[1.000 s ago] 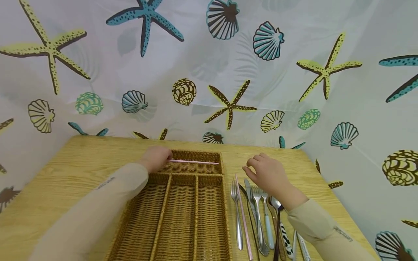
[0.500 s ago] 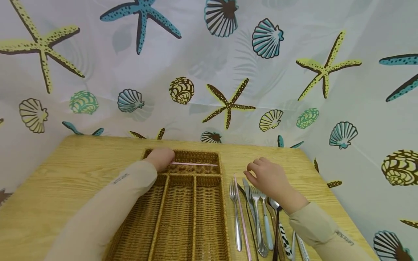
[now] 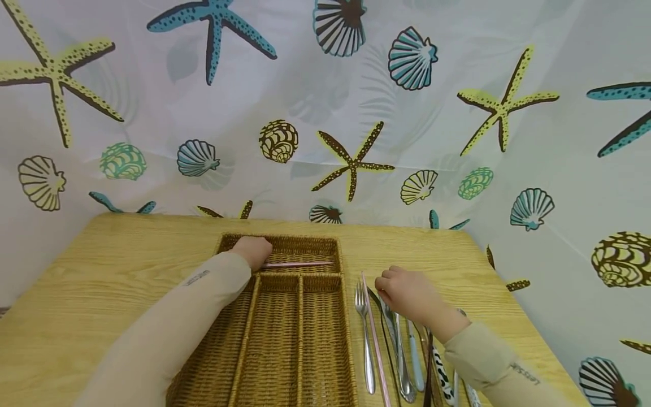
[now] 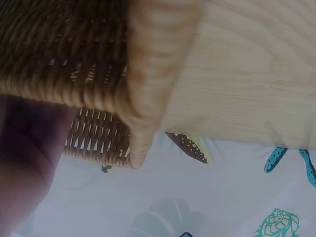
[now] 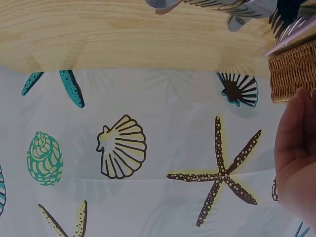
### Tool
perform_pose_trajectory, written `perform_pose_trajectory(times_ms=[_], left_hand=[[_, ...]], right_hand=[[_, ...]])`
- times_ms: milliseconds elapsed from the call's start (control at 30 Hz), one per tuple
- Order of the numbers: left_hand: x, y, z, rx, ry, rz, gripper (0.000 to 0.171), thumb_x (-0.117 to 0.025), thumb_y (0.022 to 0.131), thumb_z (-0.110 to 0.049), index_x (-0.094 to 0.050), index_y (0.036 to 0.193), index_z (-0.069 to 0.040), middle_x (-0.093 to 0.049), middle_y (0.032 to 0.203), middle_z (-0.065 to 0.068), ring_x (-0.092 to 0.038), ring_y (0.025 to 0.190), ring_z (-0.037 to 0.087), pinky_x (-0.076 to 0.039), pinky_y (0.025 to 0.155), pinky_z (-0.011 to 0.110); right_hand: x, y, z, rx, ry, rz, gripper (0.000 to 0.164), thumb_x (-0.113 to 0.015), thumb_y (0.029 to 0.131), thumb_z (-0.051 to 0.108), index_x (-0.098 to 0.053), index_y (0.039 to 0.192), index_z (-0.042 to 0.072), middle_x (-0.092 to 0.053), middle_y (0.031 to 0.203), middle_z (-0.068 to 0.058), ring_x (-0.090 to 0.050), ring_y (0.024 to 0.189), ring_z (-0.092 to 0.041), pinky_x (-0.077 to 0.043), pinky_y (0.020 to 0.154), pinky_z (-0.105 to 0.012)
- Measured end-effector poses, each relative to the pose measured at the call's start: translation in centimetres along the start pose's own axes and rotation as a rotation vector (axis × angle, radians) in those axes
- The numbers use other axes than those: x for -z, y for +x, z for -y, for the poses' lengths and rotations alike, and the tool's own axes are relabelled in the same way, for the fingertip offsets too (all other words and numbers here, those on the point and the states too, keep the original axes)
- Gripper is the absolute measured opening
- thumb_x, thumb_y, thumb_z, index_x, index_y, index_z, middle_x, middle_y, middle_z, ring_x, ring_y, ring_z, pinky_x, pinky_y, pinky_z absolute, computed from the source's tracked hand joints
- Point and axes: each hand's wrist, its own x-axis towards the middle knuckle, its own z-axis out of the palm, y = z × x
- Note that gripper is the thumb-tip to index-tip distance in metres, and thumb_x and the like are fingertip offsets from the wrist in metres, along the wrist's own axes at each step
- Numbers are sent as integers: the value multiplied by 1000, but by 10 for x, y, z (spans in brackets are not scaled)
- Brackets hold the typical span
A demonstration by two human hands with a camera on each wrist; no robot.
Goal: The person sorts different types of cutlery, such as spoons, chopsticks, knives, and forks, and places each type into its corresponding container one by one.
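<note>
In the head view, my left hand (image 3: 254, 251) reaches into the wide back compartment of a brown wicker cutlery tray (image 3: 299, 278). It holds one end of a pink chopstick (image 3: 305, 264), which lies crosswise there; the fingertips are hidden. My right hand (image 3: 409, 294) hovers with loosely bent fingers over a row of cutlery to the tray's right and hides some of it. Nearest the tray lie a silver fork (image 3: 367, 345) and a second pink chopstick (image 3: 377, 345). Beyond them are a dark thin stick, a light-blue handle (image 3: 415, 356) and a black-and-white patterned handle (image 3: 442, 376).
The tray's three long front compartments are parted by wicker dividers (image 3: 245, 345). The light wooden table (image 3: 127, 271) ends at a white curtain (image 3: 305, 85) printed with starfish and shells. In the right wrist view, cutlery (image 5: 237, 10) lies at the top edge.
My left hand and the pink chopstick have shifted nearer inside the back compartment, and the chopstick has turned slightly. My right hand has come down and nearer over the cutlery.
</note>
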Motion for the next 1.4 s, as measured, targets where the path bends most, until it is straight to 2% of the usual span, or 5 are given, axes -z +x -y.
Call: perform_pose_trajectory(times_ms=[233, 567, 900, 1100, 1400], left_hand=[[5, -2, 2, 23, -40, 34, 10, -57, 90, -4, -66, 90, -8, -69, 91, 8, -46, 59, 10, -34, 52, 28], [35, -29, 19, 53, -246, -196, 23, -52, 94, -22, -58, 74, -12, -57, 66, 2, -47, 54, 14, -34, 49, 29], [39, -63, 22, 49, -322, -237, 34, -54, 92, -24, -48, 60, -17, -45, 54, -4, -41, 49, 11, -30, 45, 25], [38, -73, 17, 24, -357, -266, 39, -52, 91, -20, -41, 53, -20, -38, 49, -6, -34, 45, 9, -25, 42, 23], [41, -81, 2, 6, -359, -263, 37, -52, 91, -21, -44, 54, -20, -38, 48, -7, -34, 44, 9, -24, 42, 23]], right_hand=[[-14, -5, 7, 60, 29, 60, 11, -71, 79, 7, -66, 86, 14, -61, 79, 3, -55, 71, -10, -38, 50, -17], [-31, -5, 15, 150, 48, 96, 16, -73, 76, 6, -66, 89, 13, -62, 90, 1, -58, 85, -12, -45, 58, -17], [-43, -1, 18, 190, 49, 146, 10, -73, 76, 10, -68, 80, 17, -54, 78, 5, -36, 69, -7, -30, 53, -17], [-38, -4, 15, 225, 49, 192, 14, -72, 76, 9, -69, 88, 16, -59, 84, 3, -49, 72, -6, -42, 57, -16], [-15, -11, 2, 188, 78, 158, 20, -71, 74, -1, -67, 90, 11, -64, 94, -1, -63, 83, -12, -51, 65, -18]])
